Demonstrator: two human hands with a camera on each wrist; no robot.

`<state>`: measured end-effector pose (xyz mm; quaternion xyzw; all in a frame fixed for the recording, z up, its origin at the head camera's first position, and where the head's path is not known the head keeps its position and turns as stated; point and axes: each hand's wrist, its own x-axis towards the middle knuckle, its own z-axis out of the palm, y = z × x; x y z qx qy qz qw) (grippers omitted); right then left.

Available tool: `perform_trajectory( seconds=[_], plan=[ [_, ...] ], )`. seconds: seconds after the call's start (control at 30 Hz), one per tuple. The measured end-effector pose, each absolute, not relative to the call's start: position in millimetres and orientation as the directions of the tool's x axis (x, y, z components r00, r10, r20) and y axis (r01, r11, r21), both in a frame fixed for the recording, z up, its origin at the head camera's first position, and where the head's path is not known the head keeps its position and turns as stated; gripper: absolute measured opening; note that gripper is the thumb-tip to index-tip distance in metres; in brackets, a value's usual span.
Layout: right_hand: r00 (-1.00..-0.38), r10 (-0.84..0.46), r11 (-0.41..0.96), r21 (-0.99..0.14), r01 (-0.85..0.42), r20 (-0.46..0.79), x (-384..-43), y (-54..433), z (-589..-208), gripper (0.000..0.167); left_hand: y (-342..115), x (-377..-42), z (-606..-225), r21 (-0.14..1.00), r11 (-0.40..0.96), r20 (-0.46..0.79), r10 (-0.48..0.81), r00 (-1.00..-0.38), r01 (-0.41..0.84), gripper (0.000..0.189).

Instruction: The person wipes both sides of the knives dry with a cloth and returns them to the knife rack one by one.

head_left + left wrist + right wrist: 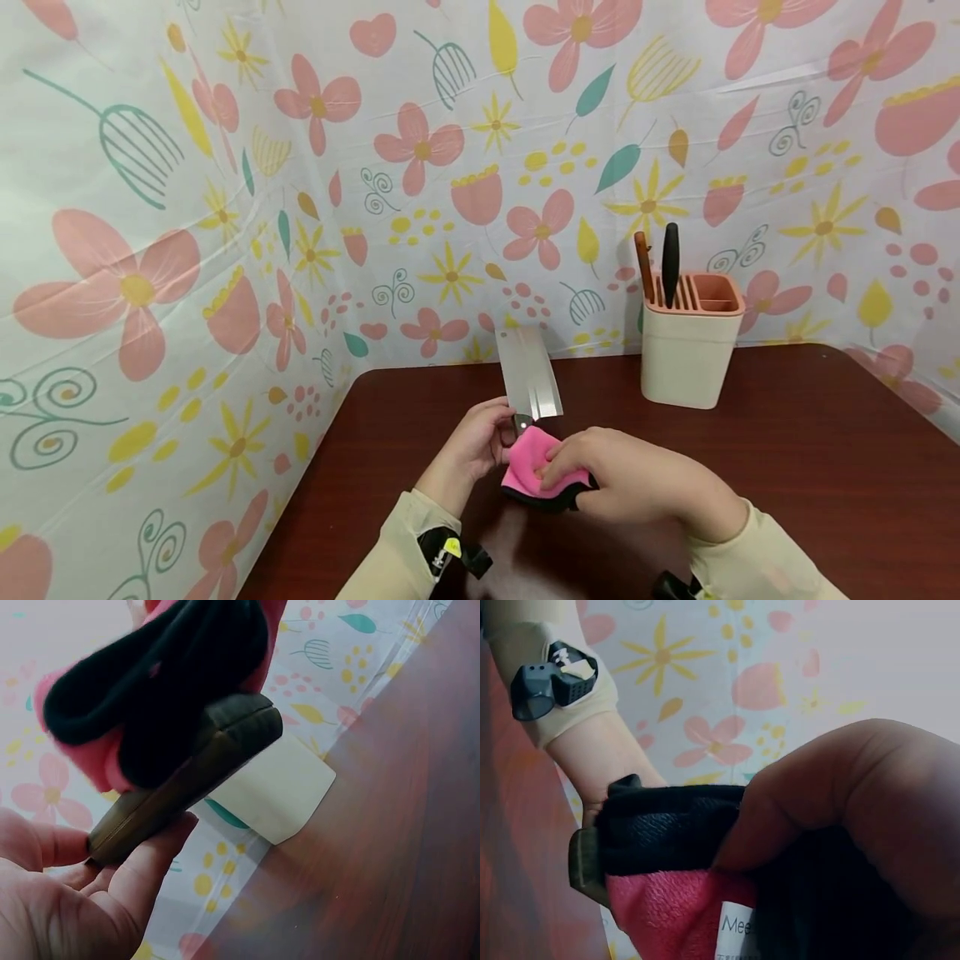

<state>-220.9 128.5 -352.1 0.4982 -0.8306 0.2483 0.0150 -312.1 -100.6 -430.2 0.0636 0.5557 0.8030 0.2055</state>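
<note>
A cleaver [529,371] points its broad steel blade away from me, above the table. My left hand [477,440] pinches the dark handle close to the blade; in the left wrist view the fingertips hold one end of the handle [225,754]. My right hand [637,479] grips a pink cloth [534,458] with a black edge, bunched over the handle. In the right wrist view, thumb and fingers squeeze the cloth [664,911], which bears a white label [736,930]. Cloth covers much of the handle in the head view.
On the dark red-brown table [817,467], a cream knife holder [686,358] with a pink slotted top stands at the back right. It holds a black-handled tool [671,265] and a brown-handled one [643,262]. Flower-patterned sheeting [450,208] rises behind and left.
</note>
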Motion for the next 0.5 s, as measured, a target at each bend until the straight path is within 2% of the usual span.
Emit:
perform_trajectory(
  seconds=[0.17, 0.23, 0.3, 0.4, 0.5],
  plan=[
    [-0.421, -0.841, 0.238, -0.467, -0.852, 0.34, -225, 138, -348, 0.048, -102, -314, -431, 0.917, -0.296, -0.124, 0.42, -0.899, -0.265, 0.016],
    [-0.412, -0.828, 0.193, -0.497, -0.846, 0.381, -228, 144, -346, 0.048, -102, -314, -431, 0.917, -0.297, -0.123, 0.427, -0.896, -0.267, 0.015],
    [-0.425, -0.8, 0.169, -0.522, -0.836, 0.423, -232, 150, -344, 0.049, -102, -314, -431, 0.914, -0.299, -0.123, 0.438, -0.89, -0.273, 0.015],
    [-0.492, -0.729, 0.167, -0.574, -0.802, 0.475, -237, 156, -344, 0.054, -102, -314, -431, 0.911, -0.303, -0.115, 0.461, -0.88, -0.279, 0.018],
    [-0.53, -0.632, 0.214, -0.53, -0.82, 0.566, -245, 154, -349, 0.059, -101, -312, -430, 0.913, -0.297, -0.109, 0.486, -0.867, -0.281, 0.022]
  ],
)
